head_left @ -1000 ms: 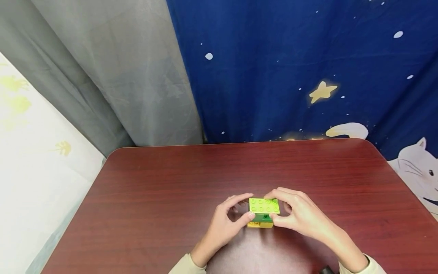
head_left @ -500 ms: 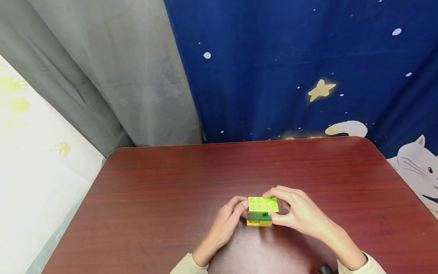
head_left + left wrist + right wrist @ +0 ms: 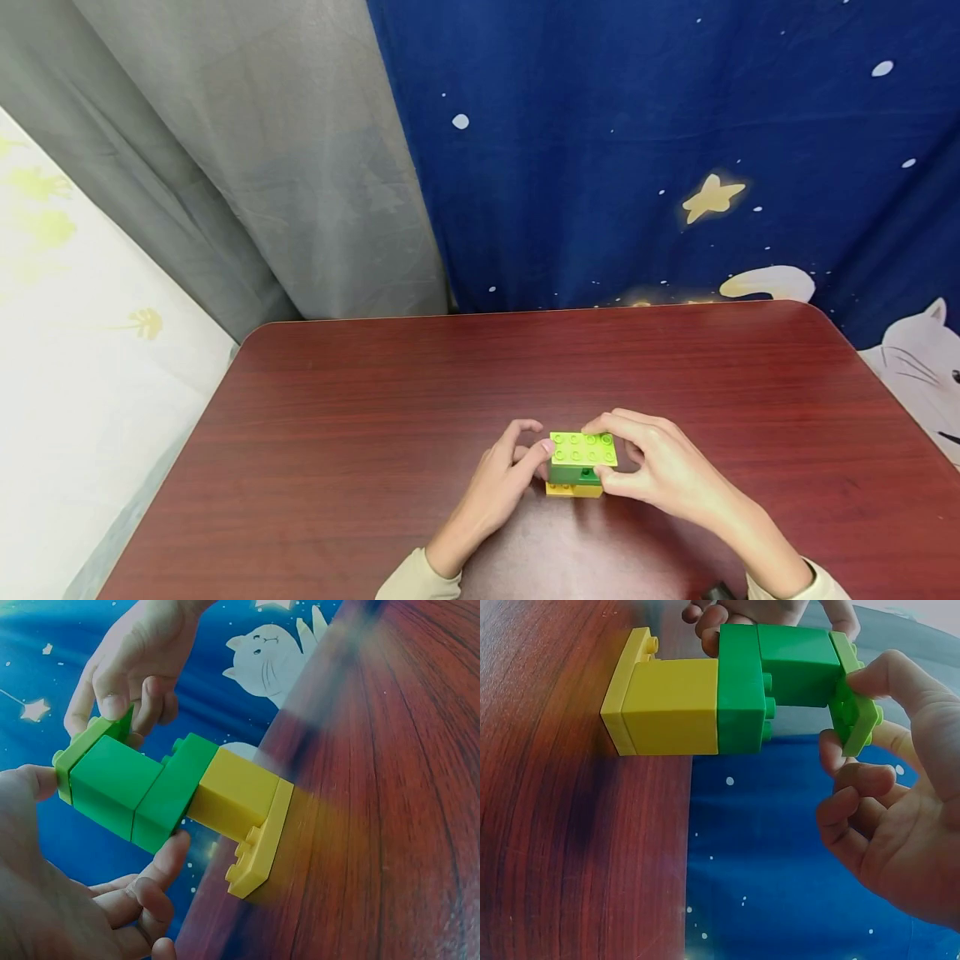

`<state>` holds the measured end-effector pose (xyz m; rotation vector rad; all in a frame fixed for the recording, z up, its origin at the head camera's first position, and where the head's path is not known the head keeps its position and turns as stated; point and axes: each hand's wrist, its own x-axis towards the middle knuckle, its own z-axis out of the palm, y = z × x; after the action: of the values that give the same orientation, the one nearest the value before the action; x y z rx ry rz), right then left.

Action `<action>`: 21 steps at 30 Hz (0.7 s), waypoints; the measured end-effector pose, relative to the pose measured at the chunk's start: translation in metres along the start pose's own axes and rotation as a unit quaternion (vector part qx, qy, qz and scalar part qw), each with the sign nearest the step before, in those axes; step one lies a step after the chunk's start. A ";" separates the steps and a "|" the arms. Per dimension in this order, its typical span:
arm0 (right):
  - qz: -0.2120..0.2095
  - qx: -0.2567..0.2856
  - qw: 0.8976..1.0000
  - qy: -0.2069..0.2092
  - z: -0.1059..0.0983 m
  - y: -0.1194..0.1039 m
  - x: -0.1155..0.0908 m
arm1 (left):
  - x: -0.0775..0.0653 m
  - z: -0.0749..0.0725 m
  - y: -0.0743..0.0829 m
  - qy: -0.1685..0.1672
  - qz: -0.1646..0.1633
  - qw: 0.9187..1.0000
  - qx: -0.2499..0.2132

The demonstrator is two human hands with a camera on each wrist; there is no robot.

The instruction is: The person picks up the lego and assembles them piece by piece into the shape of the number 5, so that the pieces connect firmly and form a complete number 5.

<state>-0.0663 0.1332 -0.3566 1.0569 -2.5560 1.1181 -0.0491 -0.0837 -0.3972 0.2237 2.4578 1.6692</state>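
A toy building brick stack stands on the table. It has a flat yellow brick (image 3: 264,851) at the bottom, a yellow block (image 3: 234,787), a wider green brick (image 3: 176,793), a green block (image 3: 111,784), and a lime-green eight-stud brick (image 3: 581,448) on top. With thumb and fingers, my right hand (image 3: 660,462) pinches the lime-green brick's right end. At the stack's left end, my left hand (image 3: 504,477) has its thumb against the lime-green brick's edge. One left fingertip touches the lower corner of the wider green brick, and the index finger is bent and lifted.
The dark red-brown wooden table (image 3: 375,417) reaches to a far edge with rounded corners. Behind it hang a grey curtain (image 3: 322,167) and a blue one (image 3: 562,167) with stars and a cat. A small black object (image 3: 718,592) lies by the right sleeve.
My left thumb has moved from the stack's front face up to its left edge. The left index finger has left the back edge. My right hand keeps its pinch, and the stack stays put.
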 end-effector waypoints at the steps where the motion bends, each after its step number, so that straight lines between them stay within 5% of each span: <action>1: 0.000 0.000 1.000 0.000 0.000 0.000 0.000 | 0.000 0.000 0.000 -0.001 -0.004 1.000 0.000; 21: -0.007 -0.001 1.000 0.008 0.001 0.001 -0.001 | 0.000 0.003 0.004 -0.002 -0.015 1.000 0.009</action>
<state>-0.0666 0.1336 -0.3580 1.0594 -2.5338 1.1162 -0.0483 -0.0799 -0.3941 0.1909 2.4610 1.6336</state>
